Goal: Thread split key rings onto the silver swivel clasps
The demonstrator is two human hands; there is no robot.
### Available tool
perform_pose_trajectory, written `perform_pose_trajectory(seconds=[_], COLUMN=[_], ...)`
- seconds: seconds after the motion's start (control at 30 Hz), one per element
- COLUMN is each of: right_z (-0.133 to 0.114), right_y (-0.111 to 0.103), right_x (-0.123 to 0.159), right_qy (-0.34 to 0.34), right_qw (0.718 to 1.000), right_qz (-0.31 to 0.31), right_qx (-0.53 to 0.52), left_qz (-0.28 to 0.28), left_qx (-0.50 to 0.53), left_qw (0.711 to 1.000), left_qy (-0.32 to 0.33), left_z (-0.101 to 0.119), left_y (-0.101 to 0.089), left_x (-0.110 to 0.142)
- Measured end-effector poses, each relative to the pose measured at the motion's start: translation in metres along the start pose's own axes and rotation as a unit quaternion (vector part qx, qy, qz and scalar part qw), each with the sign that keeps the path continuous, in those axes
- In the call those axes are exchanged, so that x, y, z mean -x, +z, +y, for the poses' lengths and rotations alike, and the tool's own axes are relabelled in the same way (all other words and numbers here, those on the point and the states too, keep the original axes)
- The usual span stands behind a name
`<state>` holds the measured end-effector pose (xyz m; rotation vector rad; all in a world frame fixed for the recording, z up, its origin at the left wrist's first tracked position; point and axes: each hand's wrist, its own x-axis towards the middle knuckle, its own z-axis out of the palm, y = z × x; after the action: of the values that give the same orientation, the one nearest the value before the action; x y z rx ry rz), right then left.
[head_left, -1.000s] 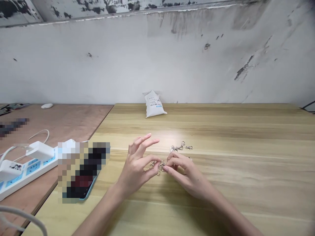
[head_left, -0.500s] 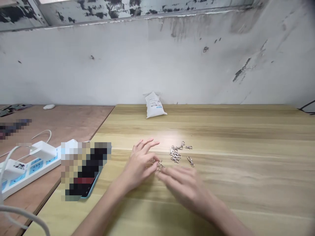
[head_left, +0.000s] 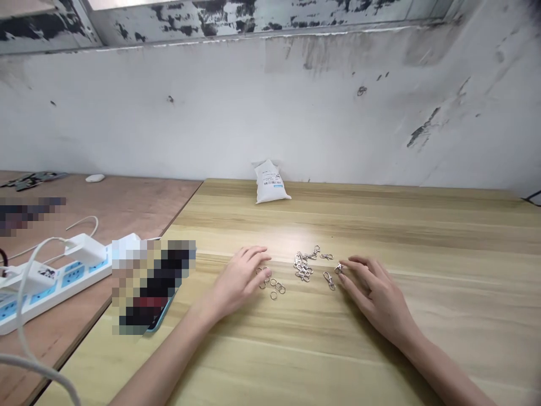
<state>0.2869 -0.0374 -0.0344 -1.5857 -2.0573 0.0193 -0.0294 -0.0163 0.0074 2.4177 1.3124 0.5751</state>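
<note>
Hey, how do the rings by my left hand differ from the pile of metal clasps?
The rings are plain circles; the clasps are longer, with looped and narrower parts. The rings lie loosely beside your left hand, while the clasps are bunched closer together. Both are small, silvery and on the table.

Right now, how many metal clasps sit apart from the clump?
3: a clasp pinched in the right hand, another left of it on the table, a third upper right of the clump. More may be hidden.

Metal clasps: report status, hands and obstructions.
Right hand pinching one clasp. Left hand at metal rings, grip unclear. Loose clasp near right fingertips; clasp pile between hands.
</note>
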Motion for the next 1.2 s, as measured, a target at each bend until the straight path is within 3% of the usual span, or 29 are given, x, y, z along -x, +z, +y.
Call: perform_pose_trajectory(seconds=[0.13, 0.2, 0.4, 0.53, 0.67, 0.73, 0.83, 0.93, 1.07, 1.2], right_z=[-0.011, -0.025, -0.069, -0.074, -0.061, -0.049, -0.03, -0.02, -0.026, -0.043], right_y=[0.01, 0.019, 0.046, 0.049, 0.038, 0.028, 0.012, 0.0, -0.004, -0.002], right_x=[-0.016, -0.03, -0.055, -0.062, -0.063, -0.057, -0.042, -0.026, -0.016, -0.016], right_qy=[0.011, -0.023, -0.126, -0.142, -0.138, -0.104, -0.076, -0.081, -0.106, -0.142], right_qw=[0.998, 0.994, 0.977, 0.978, 0.98, 0.987, 0.992, 0.992, 0.992, 0.981], right_qz=[-0.069, -0.111, -0.167, -0.154, -0.125, -0.093, -0.074, -0.087, -0.071, -0.031], right_qx=[-0.001, -0.006, 0.033, 0.008, -0.073, -0.082, -0.067, -0.045, 0.015, 0.126], left_qz=[-0.043, -0.059, -0.039, -0.023, -0.017, -0.017, -0.016, -0.021, -0.023, -0.017], left_qx=[-0.065, -0.083, -0.118, -0.116, -0.078, -0.051, -0.009, 0.014, 0.02, 0.01], left_qw=[0.997, 0.995, 0.992, 0.992, 0.997, 0.999, 1.0, 1.0, 0.999, 1.0], left_qy=[0.017, 0.022, -0.014, -0.038, -0.021, -0.006, 0.01, -0.015, -0.017, 0.002], left_z=[0.02, 0.023, -0.013, -0.036, -0.041, -0.041, -0.045, -0.053, -0.057, -0.055], left_y=[0.028, 0.037, 0.031, 0.02, 0.013, 0.008, -0.005, -0.02, -0.03, -0.026], left_x=[-0.004, -0.01, -0.026, -0.028, -0.023, -0.018, -0.01, -0.004, -0.003, -0.006])
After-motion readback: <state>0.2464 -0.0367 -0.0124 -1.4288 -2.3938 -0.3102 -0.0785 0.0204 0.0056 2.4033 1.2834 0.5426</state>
